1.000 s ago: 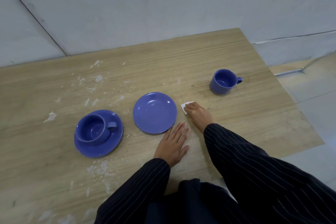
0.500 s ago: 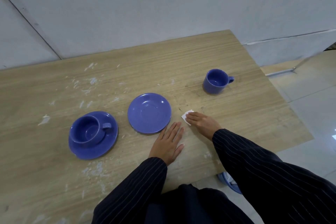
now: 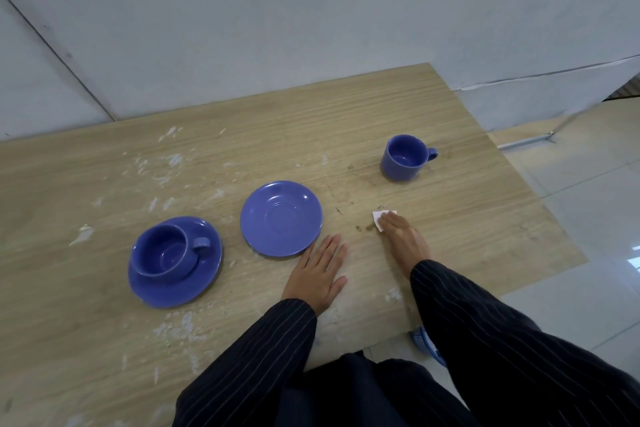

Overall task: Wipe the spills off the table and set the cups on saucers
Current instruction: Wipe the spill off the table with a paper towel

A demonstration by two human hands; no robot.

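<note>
My right hand (image 3: 401, 239) presses a small white tissue (image 3: 378, 218) flat on the wooden table (image 3: 450, 218), with brown spill specks (image 3: 362, 227) just left of it. My left hand (image 3: 318, 270) lies flat with fingers spread, beside the near edge of an empty blue saucer (image 3: 281, 218). A blue cup (image 3: 403, 158) stands alone on the table at the far right, handle to the right. At the left, another blue cup (image 3: 166, 251) sits on a second blue saucer (image 3: 180, 288).
White scuffs and flecks (image 3: 166, 166) mark the table's left and near parts. The table's right edge drops to a tiled floor (image 3: 588, 218). A grey wall (image 3: 277, 28) runs along the far edge. A blue object (image 3: 424, 345) shows under the table.
My right hand has slid the tissue to the right, away from the empty saucer. My left hand has stayed flat in place. The view shifted slightly.
</note>
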